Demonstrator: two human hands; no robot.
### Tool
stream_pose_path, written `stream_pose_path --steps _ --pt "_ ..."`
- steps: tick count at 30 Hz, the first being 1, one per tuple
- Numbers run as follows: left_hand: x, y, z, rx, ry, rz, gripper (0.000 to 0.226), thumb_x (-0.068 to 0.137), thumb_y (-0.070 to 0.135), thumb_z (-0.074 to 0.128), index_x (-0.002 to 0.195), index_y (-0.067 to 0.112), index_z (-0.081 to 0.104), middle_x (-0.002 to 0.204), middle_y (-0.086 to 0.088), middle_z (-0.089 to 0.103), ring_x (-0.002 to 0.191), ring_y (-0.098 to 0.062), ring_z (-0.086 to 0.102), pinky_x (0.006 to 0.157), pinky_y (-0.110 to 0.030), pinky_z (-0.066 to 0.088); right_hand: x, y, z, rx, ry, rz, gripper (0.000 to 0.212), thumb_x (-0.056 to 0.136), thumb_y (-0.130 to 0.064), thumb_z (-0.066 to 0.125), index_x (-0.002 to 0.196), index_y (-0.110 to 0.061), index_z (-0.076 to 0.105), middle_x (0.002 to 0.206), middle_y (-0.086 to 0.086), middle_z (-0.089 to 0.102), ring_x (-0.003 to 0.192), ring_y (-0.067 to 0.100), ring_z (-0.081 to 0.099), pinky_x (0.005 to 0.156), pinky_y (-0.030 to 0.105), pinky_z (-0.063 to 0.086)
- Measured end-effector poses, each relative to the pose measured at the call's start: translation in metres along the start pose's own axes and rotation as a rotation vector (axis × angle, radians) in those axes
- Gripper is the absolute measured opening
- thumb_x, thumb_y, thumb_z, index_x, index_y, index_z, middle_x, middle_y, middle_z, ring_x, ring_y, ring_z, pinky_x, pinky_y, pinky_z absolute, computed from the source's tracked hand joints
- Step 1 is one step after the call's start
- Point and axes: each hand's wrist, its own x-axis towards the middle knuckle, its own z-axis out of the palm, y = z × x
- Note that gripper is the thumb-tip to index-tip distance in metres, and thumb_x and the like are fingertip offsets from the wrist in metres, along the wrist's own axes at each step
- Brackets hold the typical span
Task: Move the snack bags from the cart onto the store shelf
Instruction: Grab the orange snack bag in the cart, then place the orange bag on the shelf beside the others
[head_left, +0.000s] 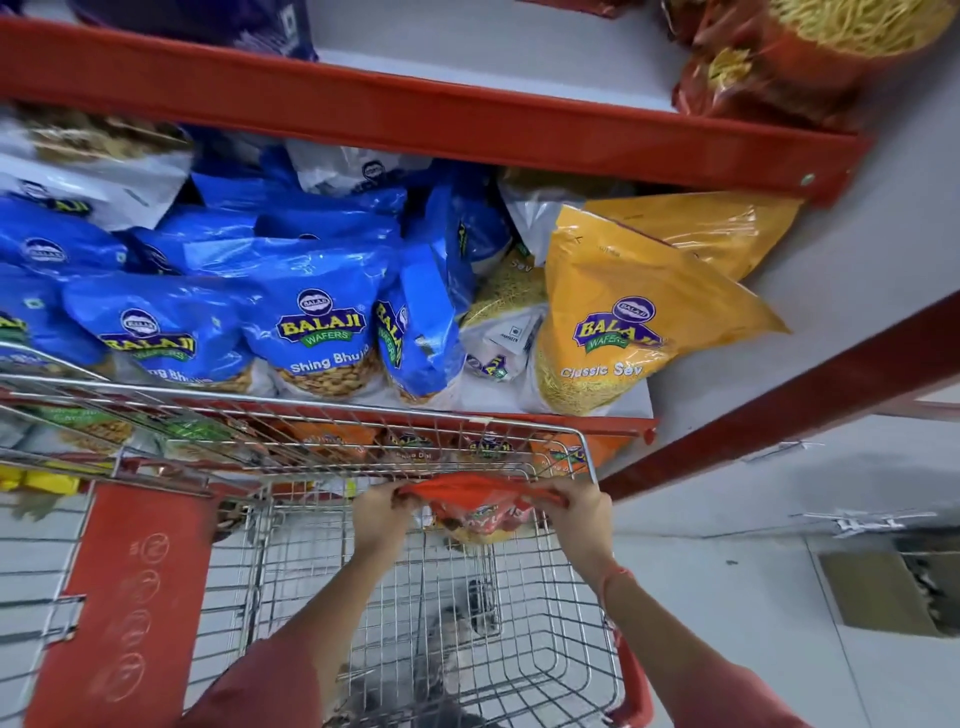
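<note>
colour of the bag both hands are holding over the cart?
Red bag, gripped by left hand and right hand; head view.

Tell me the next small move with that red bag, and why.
Probably lift the red snack bag straight up out of the cart. Both hands, left hand and right hand, grip its top edge, yet its body hangs inside the wire basket, below the shelf.

Red snack bag (480, 501), apparently crumpled, above cart (571, 670)
</note>
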Motion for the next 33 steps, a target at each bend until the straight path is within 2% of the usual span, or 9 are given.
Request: stream_pose_path --steps 3,6,9,15,18,20,24,29,33 --pt "0.003 -0.010 -0.017 0.059 -0.003 0.045 0.011 0.078 0.005 0.070 0.087 0.010 0.075 0.064 0.002 0.069 0.054 -0.023 0.064 0.051 -0.031 0.052 -0.003 -0.001 0.007 0.084 -0.066 -0.015 0.016 0.075 -0.010 0.080 0.088 -0.020 0.080 0.078 0.000 0.079 0.060 0.010 0.064 0.058 0.022 0.054" --pt "0.004 -0.022 -0.032 0.076 0.025 0.034 0.011 0.077 0.009 0.072 0.087 0.012 0.076 0.054 0.008 0.064 0.042 -0.010 0.050 0.041 -0.024 0.037 -0.001 -0.006 0.024 0.152 -0.177 0.024 0.019 0.075 -0.018 0.080 0.093 -0.019 0.079 0.074 -0.002 0.077 0.045 0.002 0.052 0.041 0.014 0.043" --pt "0.003 -0.029 -0.037 0.053 0.050 0.027 0.010 0.076 0.008 0.072 0.080 0.016 0.076 0.052 0.012 0.063 0.040 -0.004 0.049 0.038 -0.020 0.037 0.002 -0.011 0.040 0.114 -0.279 0.040 0.026 0.073 -0.017 0.081 0.099 -0.020 0.077 0.077 -0.010 0.074 0.050 -0.008 0.057 0.049 0.005 0.041" --pt "-0.003 -0.024 -0.041 0.025 0.056 0.052 0.010 0.081 0.006 0.067 0.077 0.013 0.074 0.051 0.014 0.058 0.042 -0.005 0.047 0.034 -0.010 0.032 -0.001 -0.015 0.049 0.067 -0.200 0.027 0.013 0.080 -0.009 0.075 0.092 -0.009 0.079 0.082 0.006 0.080 0.070 0.027 0.071 0.064 0.037 0.058" --pt "-0.009 -0.014 -0.053 -0.051 0.071 0.075 0.007 0.078 0.013 0.071 0.083 0.017 0.073 0.055 0.007 0.062 0.045 -0.009 0.051 0.038 -0.014 0.038 -0.008 -0.018 0.045 0.107 -0.160 0.004 0.010 0.080 -0.007 0.076 0.087 -0.013 0.080 0.051 -0.022 0.069 0.039 0.001 0.054 0.039 0.015 0.042" --pt "-0.017 -0.002 -0.066 -0.113 0.049 0.132 0.014 0.077 0.015 0.072 0.090 0.011 0.074 0.069 -0.001 0.071 0.054 -0.012 0.060 0.050 -0.020 0.051 -0.015 -0.023 0.039 0.152 -0.134 0.041 0.012 0.077 -0.013 0.079 0.088 -0.017 0.079 0.039 -0.029 0.060 0.027 0.002 0.037 0.031 0.009 0.026" --pt "-0.038 0.026 -0.093 -0.350 -0.007 0.221 0.013 0.078 0.004 0.069 0.080 0.016 0.071 0.073 0.012 0.074 0.064 0.005 0.067 0.060 -0.005 0.049 -0.034 -0.045 0.013 0.221 -0.069 -0.066 0.018 0.074 -0.013 0.081 0.090 -0.021 0.076 0.042 -0.035 0.060 0.030 -0.004 0.050 0.033 0.006 0.037" --pt "-0.058 0.067 -0.123 -0.450 -0.032 0.335 0.015 0.082 0.001 0.064 0.075 0.015 0.065 0.064 0.014 0.072 0.062 0.006 0.064 0.060 -0.006 0.048 -0.054 -0.094 -0.032 0.357 -0.009 -0.233 0.051 0.071 -0.014 0.083 0.037 -0.045 0.061 0.030 -0.026 0.051 0.025 -0.004 0.044 0.031 0.002 0.030" --pt "-0.066 0.109 -0.147 -0.553 -0.049 0.432 0.018 0.084 0.005 0.063 0.082 0.023 0.067 0.076 0.015 0.076 0.074 0.000 0.068 0.067 -0.011 0.054 -0.060 -0.130 -0.065 0.560 0.008 -0.311 0.036 0.068 -0.013 0.083 0.042 -0.034 0.069 0.035 -0.018 0.059 0.029 -0.005 0.051 0.035 0.004 0.040"
